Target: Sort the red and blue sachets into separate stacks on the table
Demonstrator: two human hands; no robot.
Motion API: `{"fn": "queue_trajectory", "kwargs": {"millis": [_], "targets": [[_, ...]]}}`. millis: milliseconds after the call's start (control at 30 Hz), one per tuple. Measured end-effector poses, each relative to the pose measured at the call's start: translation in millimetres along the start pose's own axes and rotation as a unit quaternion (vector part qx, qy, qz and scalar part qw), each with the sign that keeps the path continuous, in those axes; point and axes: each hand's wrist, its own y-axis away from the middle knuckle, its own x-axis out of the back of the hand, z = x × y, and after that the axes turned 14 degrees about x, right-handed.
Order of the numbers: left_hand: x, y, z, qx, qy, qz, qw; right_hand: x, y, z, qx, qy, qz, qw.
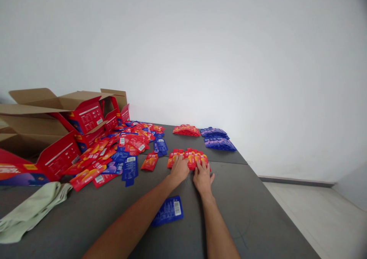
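Observation:
Red pouches with orange fruit prints (190, 156) lie overlapping in a row on the dark table (229, 201). My left hand (180, 169) rests at the row's left part, its fingers over the pouches; whether it grips one is too small to tell. My right hand (203, 177) has its fingers spread on the lower edge of the row's right part, with the thumb apart. A single red pouch (149, 162) lies left of the row. Below my left forearm, a blue pouch (171, 210) with a white barcode label is partly covered by that arm.
Open red cartons (61, 156) stand at the left beside a loose heap of red and blue pouches (114, 152). A pale green cloth (34, 209) lies front left. Stacked red pouches (186, 130) and blue pouches (219, 143) sit near the wall.

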Motion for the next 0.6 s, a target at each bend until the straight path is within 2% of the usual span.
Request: {"fn": "queue_trajectory", "kwargs": {"millis": [133,333,467,600], "targets": [[1.0,2.4,-0.4,-0.004,0.012,-0.003,1.000,-0.3,-1.0,0.3,-0.001,-0.001,0.005,1.000],[12.4,16.7,-10.2,0.022,-0.009,0.061,0.998,7.1,-0.5,-8.2,0.000,0.010,0.035,0.999],[29.8,28.6,-31.9,0.058,-0.036,0.089,0.994,12.6,2.5,-23.0,0.024,0.030,0.067,0.997],[45.4,36.6,-64.4,0.104,-0.066,0.128,0.984,13.1,6.8,-45.5,0.082,0.030,0.071,0.994]]}}
